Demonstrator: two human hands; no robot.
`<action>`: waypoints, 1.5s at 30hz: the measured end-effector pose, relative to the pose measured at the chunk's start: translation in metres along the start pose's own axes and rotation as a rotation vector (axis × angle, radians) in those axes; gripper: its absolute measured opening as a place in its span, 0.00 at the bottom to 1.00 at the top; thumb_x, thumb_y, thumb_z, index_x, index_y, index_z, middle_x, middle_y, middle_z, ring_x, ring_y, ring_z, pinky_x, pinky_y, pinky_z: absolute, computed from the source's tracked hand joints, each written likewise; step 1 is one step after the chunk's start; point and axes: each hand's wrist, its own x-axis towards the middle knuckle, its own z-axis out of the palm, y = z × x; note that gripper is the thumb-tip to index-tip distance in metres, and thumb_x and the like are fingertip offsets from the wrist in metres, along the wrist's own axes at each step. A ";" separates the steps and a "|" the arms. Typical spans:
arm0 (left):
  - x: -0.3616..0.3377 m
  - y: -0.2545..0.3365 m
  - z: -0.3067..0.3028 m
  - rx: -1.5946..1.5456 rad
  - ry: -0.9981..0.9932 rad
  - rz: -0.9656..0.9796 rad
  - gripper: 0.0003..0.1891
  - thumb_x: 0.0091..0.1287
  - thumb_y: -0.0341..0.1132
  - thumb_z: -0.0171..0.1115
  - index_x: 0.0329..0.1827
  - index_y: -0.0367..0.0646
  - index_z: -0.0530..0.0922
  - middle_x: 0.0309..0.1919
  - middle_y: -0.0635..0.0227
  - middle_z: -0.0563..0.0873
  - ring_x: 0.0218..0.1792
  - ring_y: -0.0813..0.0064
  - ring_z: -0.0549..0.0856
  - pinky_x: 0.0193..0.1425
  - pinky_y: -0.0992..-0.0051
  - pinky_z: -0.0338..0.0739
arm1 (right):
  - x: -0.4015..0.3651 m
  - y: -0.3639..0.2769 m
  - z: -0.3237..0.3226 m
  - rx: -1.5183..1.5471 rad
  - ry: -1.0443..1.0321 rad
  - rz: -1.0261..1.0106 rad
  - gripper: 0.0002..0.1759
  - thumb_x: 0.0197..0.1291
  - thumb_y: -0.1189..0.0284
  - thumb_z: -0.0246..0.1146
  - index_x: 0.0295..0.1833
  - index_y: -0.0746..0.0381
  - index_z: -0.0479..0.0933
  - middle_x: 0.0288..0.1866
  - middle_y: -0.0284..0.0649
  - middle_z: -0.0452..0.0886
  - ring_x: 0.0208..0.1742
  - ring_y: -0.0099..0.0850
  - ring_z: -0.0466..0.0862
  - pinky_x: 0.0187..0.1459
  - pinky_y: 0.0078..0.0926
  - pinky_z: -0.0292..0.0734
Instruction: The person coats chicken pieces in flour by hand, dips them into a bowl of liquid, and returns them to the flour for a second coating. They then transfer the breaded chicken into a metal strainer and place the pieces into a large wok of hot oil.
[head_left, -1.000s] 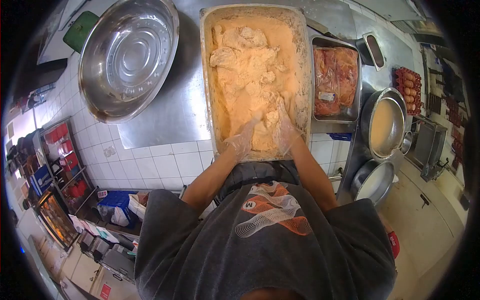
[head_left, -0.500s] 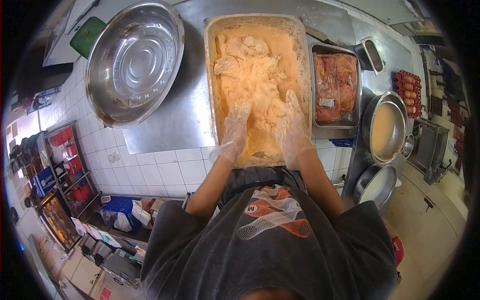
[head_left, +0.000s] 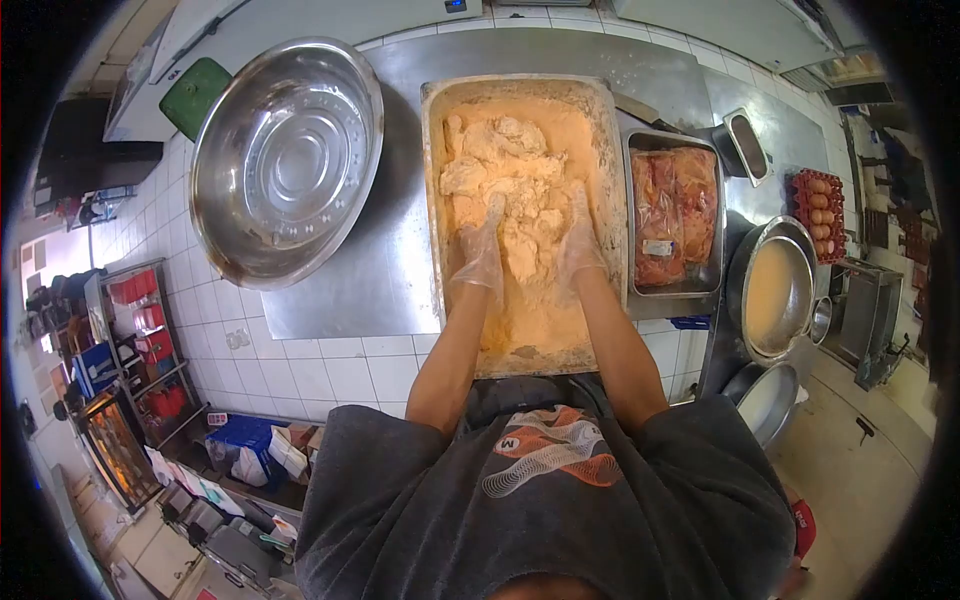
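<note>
A deep rectangular steel pan [head_left: 431, 200] is being worked at on the steel counter [head_left: 370, 250], directly ahead of the person. The pan is being filled by an orange-tinted flour mix [head_left: 530, 320], with a heap of coated pieces [head_left: 500, 160] lying in its far half.

The left hand [head_left: 480, 255], covered by a clear plastic glove, is being pressed onto the near left edge of the heap. It is being held wide, with the fingers stretched forward and laid flat. The right hand [head_left: 580, 245], gloved likewise, is being pressed onto the near right edge of the heap in the same wide, flat posture. The near end of the heap is thus being bracketed between the two hands. The fingertips are being partly buried in flour, so it cannot be told for certain whether a piece is being caught beneath them.

A large round steel bowl [head_left: 285, 160] is being kept on the counter just left of the pan, with a green board [head_left: 195, 95] lying beyond it. A smaller steel tray [head_left: 672, 291] is being kept against the pan's right side, carrying what appears to be raw reddish meat [head_left: 675, 200] under clear film. Further right, a round bowl [head_left: 732, 290] of pale liquid is being kept near a red egg tray [head_left: 797, 160].
</note>
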 end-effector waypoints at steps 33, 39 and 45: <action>0.107 0.011 0.035 0.127 0.216 0.008 0.40 0.60 0.63 0.75 0.60 0.33 0.81 0.47 0.57 0.86 0.44 0.59 0.84 0.46 0.62 0.80 | 0.106 -0.148 0.131 -1.670 -0.248 0.032 0.53 0.62 0.28 0.56 0.76 0.61 0.72 0.80 0.55 0.67 0.79 0.54 0.66 0.77 0.53 0.64; 0.038 0.127 0.039 -0.419 -0.089 -0.208 0.39 0.67 0.54 0.72 0.74 0.38 0.72 0.60 0.57 0.84 0.58 0.59 0.83 0.60 0.62 0.81 | 0.104 -0.132 0.140 -1.172 -0.114 0.128 0.53 0.62 0.30 0.58 0.78 0.61 0.69 0.79 0.51 0.70 0.75 0.50 0.73 0.77 0.48 0.65; 0.009 0.137 0.031 -0.593 -0.484 -0.146 0.36 0.74 0.51 0.65 0.79 0.42 0.66 0.71 0.57 0.78 0.69 0.60 0.80 0.72 0.61 0.78 | 0.090 -0.124 0.091 -0.841 -0.124 0.318 0.52 0.61 0.32 0.62 0.78 0.61 0.68 0.79 0.50 0.71 0.74 0.48 0.74 0.76 0.45 0.66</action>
